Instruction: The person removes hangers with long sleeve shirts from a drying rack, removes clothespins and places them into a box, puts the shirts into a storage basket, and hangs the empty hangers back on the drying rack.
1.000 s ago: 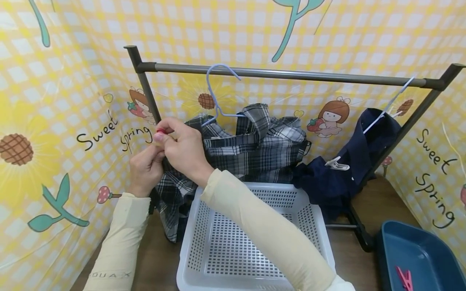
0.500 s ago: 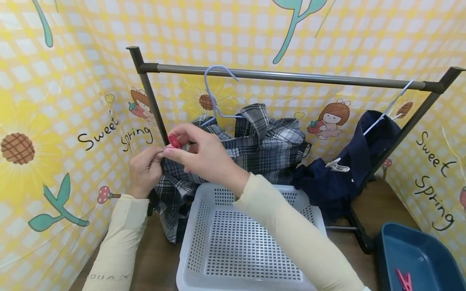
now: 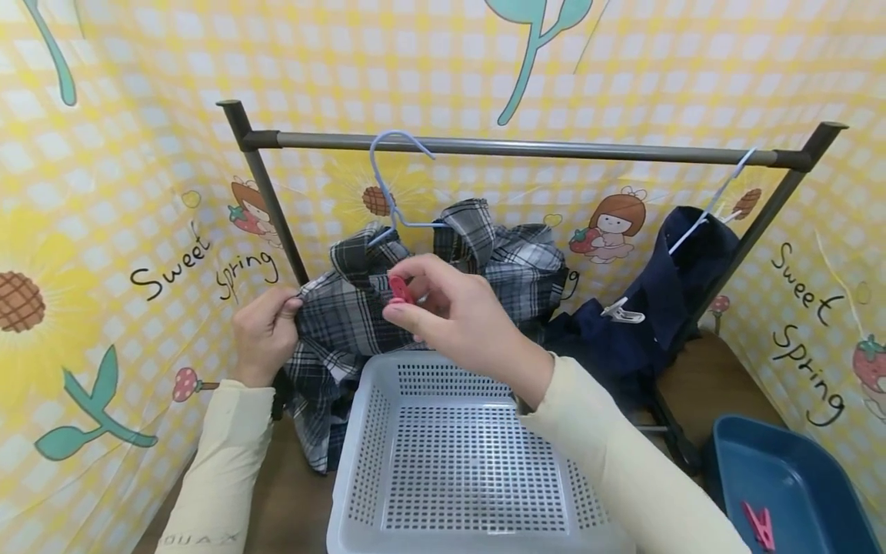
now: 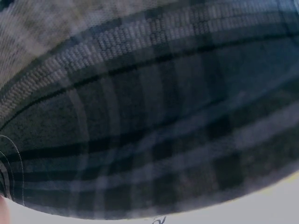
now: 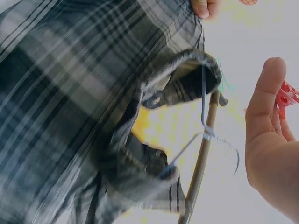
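A black, grey and white plaid shirt (image 3: 339,312) hangs on a light-blue hanger (image 3: 385,181) hooked over the rack's bar. With curled fingers my left hand (image 3: 266,335) grips the shirt at its left shoulder; in the left wrist view the plaid cloth (image 4: 154,116) fills nearly everything. Between thumb and fingertips my right hand (image 3: 464,315) pinches a red clothespin (image 3: 399,291), held in front of the shirt's collar. The right wrist view shows this clothespin (image 5: 286,99) partly, at the right edge, apart from the cloth.
A white perforated basket (image 3: 342,492) stands below the shirt. At right a navy garment (image 3: 664,285) hangs on another hanger with a white clothespin (image 3: 624,312) on it. A blue basin (image 3: 796,446) at lower right holds a pink clothespin (image 3: 759,525). The dark rack (image 3: 526,148) spans behind.
My right hand has moved right, away from my left hand, carrying the red clothespin. My left hand keeps its grip on the shirt's shoulder, which now shows more fully. The view has shifted slightly.
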Demonstrator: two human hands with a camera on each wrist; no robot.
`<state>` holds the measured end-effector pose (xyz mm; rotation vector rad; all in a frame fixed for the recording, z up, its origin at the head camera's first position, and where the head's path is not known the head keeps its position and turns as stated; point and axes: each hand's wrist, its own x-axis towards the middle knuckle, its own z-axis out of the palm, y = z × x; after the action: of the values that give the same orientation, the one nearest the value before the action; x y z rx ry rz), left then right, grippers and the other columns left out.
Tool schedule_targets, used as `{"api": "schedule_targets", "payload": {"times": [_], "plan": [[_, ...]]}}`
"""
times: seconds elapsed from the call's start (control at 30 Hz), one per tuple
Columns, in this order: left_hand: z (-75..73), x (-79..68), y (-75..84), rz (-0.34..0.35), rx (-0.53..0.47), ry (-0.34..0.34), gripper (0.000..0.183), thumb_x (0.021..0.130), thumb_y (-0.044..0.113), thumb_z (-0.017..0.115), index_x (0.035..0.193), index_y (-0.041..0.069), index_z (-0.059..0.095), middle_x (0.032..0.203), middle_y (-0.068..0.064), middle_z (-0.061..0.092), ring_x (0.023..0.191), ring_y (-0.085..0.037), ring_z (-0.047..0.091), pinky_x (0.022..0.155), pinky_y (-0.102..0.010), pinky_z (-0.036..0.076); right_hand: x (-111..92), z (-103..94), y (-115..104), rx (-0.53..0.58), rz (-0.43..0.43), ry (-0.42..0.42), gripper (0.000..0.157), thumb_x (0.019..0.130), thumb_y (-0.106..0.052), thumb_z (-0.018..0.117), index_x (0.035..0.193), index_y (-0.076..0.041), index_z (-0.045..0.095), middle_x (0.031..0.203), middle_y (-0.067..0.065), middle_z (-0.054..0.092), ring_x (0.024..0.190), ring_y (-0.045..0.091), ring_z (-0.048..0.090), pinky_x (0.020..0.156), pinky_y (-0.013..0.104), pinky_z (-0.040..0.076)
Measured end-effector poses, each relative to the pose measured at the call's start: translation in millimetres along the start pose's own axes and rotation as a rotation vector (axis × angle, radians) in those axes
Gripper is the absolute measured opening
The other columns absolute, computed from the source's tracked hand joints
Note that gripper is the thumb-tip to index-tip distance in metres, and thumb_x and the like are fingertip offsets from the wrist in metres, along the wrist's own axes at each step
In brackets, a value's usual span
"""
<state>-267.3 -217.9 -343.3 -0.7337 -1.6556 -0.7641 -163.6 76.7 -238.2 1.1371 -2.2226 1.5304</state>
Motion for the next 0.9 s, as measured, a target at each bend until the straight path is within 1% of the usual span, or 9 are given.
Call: {"api": "schedule_targets", "payload": {"times": [0.1, 0.2, 0.3, 0.43, 0.57, 0.7, 0.8, 0.9], "plan": [[-1.0, -0.3, 0.3, -0.001, 0.007, 0.003, 0.041, 0.095, 0.032, 0.054, 0.076, -0.003, 0.062, 0.071, -0.013, 0.061, 0.058, -0.027, 0.055, 0.059, -0.037, 0.040, -15, -11.8, 2, -0.073, -0.028, 0.029, 0.031, 0.091, -0.019, 0.066, 0.119, -0.016, 0.055, 0.087, -0.005, 0.061, 0.063, 0.011, 0.057, 0.055, 0.030, 0.048], [-1.5, -0.9, 0.4, -0.008, 0.012, 0.007, 0.042, 0.095, 0.033, 0.055, 0.075, -0.003, 0.062, 0.070, -0.013, 0.060, 0.057, -0.026, 0.054, 0.058, -0.037, 0.039, -33, -23.2, 6, -0.172, -0.013, 0.057, 0.033, 0.090, -0.017, 0.067, 0.120, -0.016, 0.055, 0.087, -0.008, 0.061, 0.063, 0.009, 0.055, 0.055, 0.029, 0.047], [-2.3, -1.4, 0.7, -0.011, 0.019, 0.008, 0.042, 0.095, 0.033, 0.055, 0.074, -0.003, 0.062, 0.068, -0.013, 0.059, 0.055, -0.026, 0.052, 0.057, -0.036, 0.038, -53, -34.1, 9, -0.271, 0.042, 0.059, 0.035, 0.089, -0.018, 0.068, 0.122, -0.017, 0.055, 0.090, -0.010, 0.061, 0.065, 0.006, 0.055, 0.057, 0.027, 0.048], [-3.2, -1.9, 0.2, -0.014, 0.022, 0.014, 0.041, 0.095, 0.032, 0.055, 0.074, -0.003, 0.061, 0.068, -0.012, 0.059, 0.054, -0.025, 0.051, 0.056, -0.035, 0.037, -80, -50.0, 13, -0.359, 0.117, 0.039, 0.040, 0.088, -0.018, 0.070, 0.124, -0.019, 0.055, 0.093, -0.011, 0.062, 0.069, 0.005, 0.056, 0.060, 0.026, 0.049], [-4.0, -3.0, -1.6, -0.013, 0.012, 0.030, 0.040, 0.095, 0.031, 0.057, 0.074, -0.003, 0.061, 0.068, -0.012, 0.059, 0.054, -0.024, 0.049, 0.057, -0.034, 0.037, -109, -67.5, 18, -0.419, 0.149, 0.037, 0.042, 0.086, -0.013, 0.071, 0.125, -0.019, 0.055, 0.094, -0.010, 0.062, 0.069, 0.005, 0.058, 0.060, 0.026, 0.050], [-4.1, -3.9, -3.7, -0.005, 0.006, 0.042, 0.040, 0.093, 0.033, 0.058, 0.074, -0.003, 0.062, 0.069, -0.011, 0.060, 0.055, -0.024, 0.050, 0.058, -0.033, 0.038, -144, -83.8, 26, -0.482, 0.193, 0.057, 0.042, 0.085, -0.010, 0.071, 0.124, -0.019, 0.056, 0.091, -0.011, 0.061, 0.066, 0.004, 0.057, 0.057, 0.024, 0.050], [-4.5, -4.4, -5.0, -0.004, 0.007, 0.045, 0.040, 0.092, 0.033, 0.058, 0.075, -0.003, 0.063, 0.071, -0.012, 0.061, 0.056, -0.026, 0.053, 0.060, -0.032, 0.039, -172, -96.5, 31, -0.556, 0.260, 0.084, 0.040, 0.084, -0.010, 0.073, 0.121, -0.017, 0.058, 0.088, -0.010, 0.060, 0.064, 0.003, 0.056, 0.053, 0.024, 0.048], [-5.0, -4.7, -5.2, -0.009, 0.010, 0.045, 0.040, 0.092, 0.033, 0.059, 0.075, -0.003, 0.063, 0.071, -0.013, 0.062, 0.058, -0.027, 0.055, 0.062, -0.031, 0.040, -197, -112.1, 36, -0.637, 0.361, 0.115, 0.040, 0.083, -0.014, 0.074, 0.120, -0.016, 0.058, 0.088, -0.008, 0.061, 0.062, 0.003, 0.055, 0.051, 0.023, 0.046]]}}
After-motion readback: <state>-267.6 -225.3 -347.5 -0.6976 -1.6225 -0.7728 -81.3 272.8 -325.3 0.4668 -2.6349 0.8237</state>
